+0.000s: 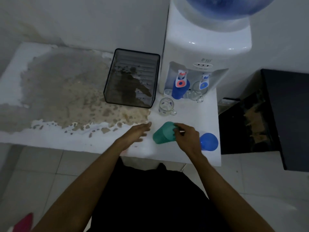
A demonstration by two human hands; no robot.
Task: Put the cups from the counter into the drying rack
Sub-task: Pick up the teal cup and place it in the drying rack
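Observation:
A green plastic cup is tilted near the counter's front edge, and my right hand grips it by its rim. My left hand hovers just left of it, fingers spread and holding nothing. A blue plastic cup lies on its side to the right, partly behind my right wrist. A clear glass mug stands upright farther back. The black mesh drying rack sits at the back, with no cups in it.
A white water dispenser stands at the back right; a blue cup and a clear glass mug sit under its taps. The white counter is stained and peeling on the left. A black cabinet is at the right.

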